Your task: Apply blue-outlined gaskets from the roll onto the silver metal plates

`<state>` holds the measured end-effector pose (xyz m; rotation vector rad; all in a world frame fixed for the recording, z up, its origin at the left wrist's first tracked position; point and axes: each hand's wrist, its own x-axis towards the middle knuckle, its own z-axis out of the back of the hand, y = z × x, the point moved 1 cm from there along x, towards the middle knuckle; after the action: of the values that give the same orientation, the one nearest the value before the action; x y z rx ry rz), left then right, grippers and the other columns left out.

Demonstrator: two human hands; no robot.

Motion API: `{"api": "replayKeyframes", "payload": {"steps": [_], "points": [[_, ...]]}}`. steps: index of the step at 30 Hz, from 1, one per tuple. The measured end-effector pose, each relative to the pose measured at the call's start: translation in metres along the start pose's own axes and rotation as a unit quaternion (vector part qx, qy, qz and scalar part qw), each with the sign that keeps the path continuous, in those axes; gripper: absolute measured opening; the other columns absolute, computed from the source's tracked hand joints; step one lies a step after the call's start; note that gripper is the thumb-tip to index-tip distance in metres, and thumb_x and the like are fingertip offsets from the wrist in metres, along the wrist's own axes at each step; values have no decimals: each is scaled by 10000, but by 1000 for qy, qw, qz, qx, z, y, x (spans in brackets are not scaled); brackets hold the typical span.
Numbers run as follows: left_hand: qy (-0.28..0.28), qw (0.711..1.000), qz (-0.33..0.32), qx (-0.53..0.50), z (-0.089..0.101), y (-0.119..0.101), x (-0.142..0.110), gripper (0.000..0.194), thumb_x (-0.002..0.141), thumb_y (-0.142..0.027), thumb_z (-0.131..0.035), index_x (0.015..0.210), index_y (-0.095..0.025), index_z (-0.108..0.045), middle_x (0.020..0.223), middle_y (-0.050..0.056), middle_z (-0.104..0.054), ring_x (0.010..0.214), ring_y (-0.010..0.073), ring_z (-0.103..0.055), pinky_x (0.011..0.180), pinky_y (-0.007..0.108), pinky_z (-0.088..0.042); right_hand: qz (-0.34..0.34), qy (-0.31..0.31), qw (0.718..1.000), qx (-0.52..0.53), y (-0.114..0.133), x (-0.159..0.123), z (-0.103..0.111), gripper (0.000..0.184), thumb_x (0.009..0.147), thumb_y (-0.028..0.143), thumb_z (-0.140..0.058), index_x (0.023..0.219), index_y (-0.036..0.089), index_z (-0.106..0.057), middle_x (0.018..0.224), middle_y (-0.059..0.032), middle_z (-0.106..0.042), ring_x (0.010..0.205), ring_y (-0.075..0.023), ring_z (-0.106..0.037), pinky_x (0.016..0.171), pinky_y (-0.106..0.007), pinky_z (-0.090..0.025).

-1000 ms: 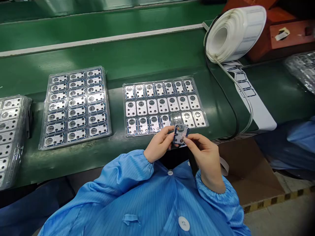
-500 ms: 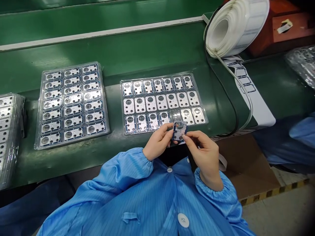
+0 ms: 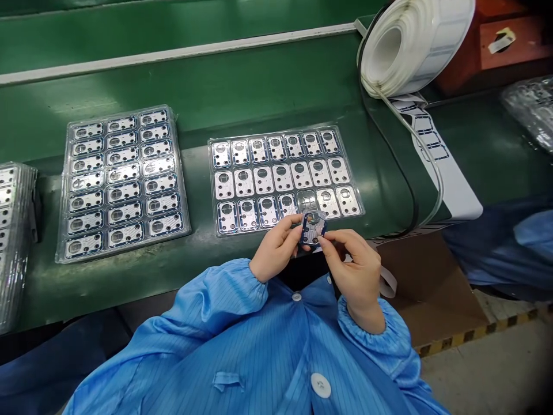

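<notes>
- Little is changing over the last second: both hands are keeping their places on the small plate point(image 3: 311, 230), and the trays and the table are only sliding slightly across the view, probably because the head is moving
- The plate's face is catching the light a bit differently from half a second ago, which is suggesting a slight change of tilt; the work, as far as can be judged, is staying at the plate's near right corner
- The left hand point(image 3: 275, 249) is gripping the plate by its left edge, thumb against fingers
- The right hand point(image 3: 355, 270) is pinching the near right corner between thumb and forefinger, so the two hands are meeting on the same piece with only its width between them
- The plate is sitting in the fingers at the near side of the tray point(image 3: 352, 177) of similar plates, overlapping its near edge in the view; any contact with the tray is staying impossible to tell
- Its long axis is running near to far, with the far end leaning slightly right
- The large round window is pointing far, the small dark holes are lying towards the near end, and the patterned face is showing upward
</notes>
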<state>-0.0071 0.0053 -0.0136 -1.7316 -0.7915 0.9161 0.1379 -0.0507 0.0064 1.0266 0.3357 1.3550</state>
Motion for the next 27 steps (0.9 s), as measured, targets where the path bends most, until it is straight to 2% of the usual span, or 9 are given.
{"api": "replayKeyframes", "payload": {"steps": [6, 13, 23, 27], "points": [[-7, 1000, 2, -5, 0, -1, -1, 387, 964, -397, -508, 1220, -108, -534, 741, 7, -598, 563, 77, -539, 518, 190, -398, 25, 5, 999, -29, -3, -2, 2, 112, 905, 268, -603, 878, 224, -703, 825, -46, -725, 700, -165, -644, 629, -307, -537], [-14, 1000, -4, -12, -1, 3, 1, 371, 967, -390, -499, 1211, -111, -521, 757, 13, -608, 585, 82, -560, 513, 185, -399, 87, 13, 995, -38, -5, -4, 7, 170, 898, 157, -589, 981, 233, -717, 915, -48, -748, 828, -185, -697, 756, -326, -567], [-16, 1000, -7, -19, 0, 3, 0, 359, 966, -391, -514, 1201, -121, -539, 725, 8, -609, 569, 81, -556, 510, 181, -409, 192, 8, 976, -99, -8, -7, 7, 270, 864, 58, -612, 1076, 200, -698, 953, -76, -746, 843, -184, -713, 775, -307, -588], [-22, 999, -8, -22, -1, 4, 1, 374, 957, -408, -521, 1194, -118, -540, 752, 19, -613, 603, 93, -584, 506, 181, -413, 213, 8, 967, -143, -10, -11, 6, 329, 859, 48, -609, 1139, 203, -685, 997, -91, -738, 875, -195, -716, 790, -310, -587]]}}
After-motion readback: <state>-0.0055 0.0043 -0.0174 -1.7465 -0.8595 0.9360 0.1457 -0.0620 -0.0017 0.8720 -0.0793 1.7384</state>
